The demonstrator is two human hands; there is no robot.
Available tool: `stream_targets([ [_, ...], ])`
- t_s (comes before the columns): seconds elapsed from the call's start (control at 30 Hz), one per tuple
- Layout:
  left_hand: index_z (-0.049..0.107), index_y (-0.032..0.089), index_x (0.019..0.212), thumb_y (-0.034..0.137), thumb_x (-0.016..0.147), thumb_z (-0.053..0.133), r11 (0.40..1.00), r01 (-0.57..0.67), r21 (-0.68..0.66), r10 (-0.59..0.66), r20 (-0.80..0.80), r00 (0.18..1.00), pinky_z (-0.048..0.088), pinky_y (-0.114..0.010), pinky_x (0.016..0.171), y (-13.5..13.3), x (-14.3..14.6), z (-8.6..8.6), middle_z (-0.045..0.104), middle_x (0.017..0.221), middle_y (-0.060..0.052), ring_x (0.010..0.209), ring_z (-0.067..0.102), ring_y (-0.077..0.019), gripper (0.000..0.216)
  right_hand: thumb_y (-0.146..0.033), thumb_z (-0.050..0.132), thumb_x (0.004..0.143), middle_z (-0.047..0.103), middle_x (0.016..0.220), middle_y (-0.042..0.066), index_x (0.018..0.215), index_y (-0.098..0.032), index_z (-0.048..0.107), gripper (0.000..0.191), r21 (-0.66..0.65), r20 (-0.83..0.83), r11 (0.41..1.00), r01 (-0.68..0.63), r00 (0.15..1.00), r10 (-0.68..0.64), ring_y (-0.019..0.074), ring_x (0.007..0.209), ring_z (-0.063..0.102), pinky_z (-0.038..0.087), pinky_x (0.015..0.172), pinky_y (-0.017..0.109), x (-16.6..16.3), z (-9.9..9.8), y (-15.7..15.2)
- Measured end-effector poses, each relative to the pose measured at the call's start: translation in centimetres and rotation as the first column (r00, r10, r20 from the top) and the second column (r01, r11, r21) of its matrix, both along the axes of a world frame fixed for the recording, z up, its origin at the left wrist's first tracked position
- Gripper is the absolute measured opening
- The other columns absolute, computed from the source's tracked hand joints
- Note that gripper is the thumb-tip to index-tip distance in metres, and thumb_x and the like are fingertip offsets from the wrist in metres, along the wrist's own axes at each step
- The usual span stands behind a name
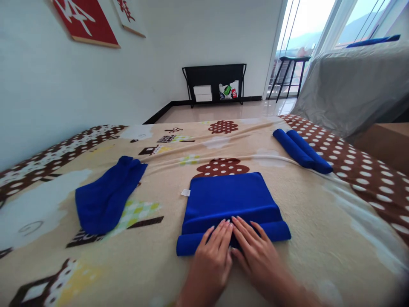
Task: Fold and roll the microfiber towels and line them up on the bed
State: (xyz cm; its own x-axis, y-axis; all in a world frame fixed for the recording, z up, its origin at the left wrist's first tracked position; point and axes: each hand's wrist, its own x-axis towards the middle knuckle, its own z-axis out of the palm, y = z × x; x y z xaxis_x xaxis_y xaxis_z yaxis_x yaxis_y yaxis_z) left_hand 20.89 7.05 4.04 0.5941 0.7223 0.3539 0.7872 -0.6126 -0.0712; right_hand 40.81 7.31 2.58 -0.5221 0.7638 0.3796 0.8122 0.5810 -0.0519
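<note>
A blue towel (228, 194) lies spread on the patterned blanket (153, 264) in front of me. Its near edge is rolled into a tube, and a small white tag sticks out at its left side. My left hand (214, 249) rests on the roll with fingers stretched forward. Close beside it, fingertips nearly touching, my right hand (254, 247) lies on the same roll, fingers extended. Both palms face down, hiding the middle of the roll. To the left is a crumpled blue cloth (107, 198); at the right lie two rolled blue towels (302, 149) side by side.
Beyond the blanket, a black rack (214, 74) stands against the far wall, holding white boxes. A black stool (290, 72) is by the window. At the right is covered furniture (361, 81) with a cardboard box (388, 143) near it. A white wall borders the left.
</note>
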Motion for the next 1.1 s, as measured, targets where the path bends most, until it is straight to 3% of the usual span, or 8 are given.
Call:
stream_targets([
  [0.07, 0.039, 0.015, 0.146, 0.026, 0.094, 0.046, 0.998, -0.040, -0.039, 0.039, -0.029, 0.999, 0.039, -0.034, 0.106, 0.7, -0.1, -0.5, 0.049, 0.148, -0.006, 0.134, 0.048, -0.0182, 0.054, -0.036, 0.041, 0.100, 0.038, 0.152, 0.003, 0.149, -0.019, 0.037, 0.052, -0.044, 0.013, 0.999, 0.001, 1.000, 0.000, 0.0183, 0.139, 0.040, 0.041, 0.107, 0.040, 0.0, -0.3, 0.6],
  [0.17, 0.037, 0.022, 0.148, 0.036, 0.096, 0.048, 0.976, -0.215, -0.018, 0.215, -0.020, 0.976, 0.041, -0.039, 0.104, 0.9, -4.0, -1.6, 0.049, 0.148, -0.005, 0.134, 0.048, -0.0210, 0.055, -0.043, 0.042, 0.100, 0.041, 0.151, 0.003, 0.150, -0.021, 0.034, 0.056, -0.038, 0.026, 0.993, 0.115, 0.993, -0.114, 0.0205, 0.137, 0.043, 0.041, 0.106, 0.044, 4.0, -1.5, 1.3],
  [0.3, 0.040, 0.022, 0.146, 0.029, 0.095, 0.048, 0.941, -0.332, 0.061, 0.331, 0.028, 0.943, 0.023, -0.049, 0.115, 0.0, -8.4, -2.3, 0.053, 0.145, -0.007, 0.133, 0.049, -0.0241, 0.052, -0.044, 0.044, 0.099, 0.044, 0.148, 0.007, 0.148, -0.017, 0.038, 0.056, 0.033, 0.045, 0.978, 0.205, 0.977, -0.206, 0.0233, 0.135, 0.045, 0.035, 0.109, 0.049, 8.9, -2.3, 1.2],
  [0.4, 0.045, 0.017, 0.143, 0.021, 0.092, 0.048, 0.946, -0.291, 0.144, 0.283, 0.068, 0.957, 0.012, -0.051, 0.118, -0.5, -6.5, -1.6, 0.056, 0.142, -0.010, 0.133, 0.049, -0.0243, 0.051, -0.038, 0.044, 0.099, 0.045, 0.148, 0.008, 0.145, -0.016, 0.043, 0.051, 0.067, 0.017, 0.977, 0.204, 0.979, -0.205, 0.0242, 0.138, 0.041, 0.031, 0.112, 0.049, 7.3, -1.3, 0.8],
  [0.6, 0.036, 0.018, 0.149, 0.028, 0.097, 0.042, 0.996, -0.066, -0.056, 0.061, -0.079, 0.995, 0.037, -0.035, 0.108, 1.4, 0.5, -0.2, 0.043, 0.152, -0.005, 0.138, 0.042, -0.0172, 0.053, -0.041, 0.040, 0.101, 0.033, 0.155, 0.003, 0.150, -0.022, 0.034, 0.054, -0.115, 0.035, 0.993, -0.014, 0.999, 0.018, 0.0196, 0.141, 0.037, 0.040, 0.109, 0.042, 0.7, 0.1, 1.7],
  [0.8, 0.032, 0.026, 0.150, 0.038, 0.099, 0.040, 0.947, -0.310, -0.081, 0.307, -0.043, 0.951, 0.033, -0.042, 0.110, 2.6, -5.0, -1.7, 0.045, 0.151, -0.003, 0.138, 0.043, -0.0200, 0.053, -0.050, 0.036, 0.100, 0.033, 0.155, 0.005, 0.153, -0.022, 0.027, 0.060, -0.114, 0.072, 0.975, 0.189, 0.981, -0.182, 0.0205, 0.141, 0.037, 0.036, 0.110, 0.046, 7.6, -2.1, 3.6],
  [0.93, 0.037, 0.025, 0.148, 0.025, 0.097, 0.046, 0.968, -0.233, 0.095, 0.234, 0.002, 0.972, 0.020, -0.045, 0.113, 1.5, -8.5, -1.6, 0.052, 0.146, -0.007, 0.132, 0.050, -0.0211, 0.052, -0.043, 0.042, 0.100, 0.035, 0.154, 0.006, 0.154, -0.022, 0.025, 0.060, -0.019, 0.063, 0.984, 0.174, 0.983, -0.173, 0.0219, 0.142, 0.035, 0.032, 0.111, 0.046, 11.7, -2.4, 2.7],
  [1.1, 0.051, 0.022, 0.137, 0.017, 0.089, 0.059, 0.984, -0.096, 0.151, 0.092, 0.030, 0.995, 0.032, -0.037, 0.102, -1.1, -9.1, 0.0, 0.064, 0.133, -0.008, 0.120, 0.059, -0.0204, 0.049, -0.023, 0.052, 0.093, 0.050, 0.145, 0.004, 0.144, -0.027, 0.043, 0.052, 0.096, -0.024, 0.990, 0.105, 0.994, -0.103, 0.0220, 0.133, 0.046, 0.033, 0.107, 0.042, 12.4, -1.5, 0.3],
])
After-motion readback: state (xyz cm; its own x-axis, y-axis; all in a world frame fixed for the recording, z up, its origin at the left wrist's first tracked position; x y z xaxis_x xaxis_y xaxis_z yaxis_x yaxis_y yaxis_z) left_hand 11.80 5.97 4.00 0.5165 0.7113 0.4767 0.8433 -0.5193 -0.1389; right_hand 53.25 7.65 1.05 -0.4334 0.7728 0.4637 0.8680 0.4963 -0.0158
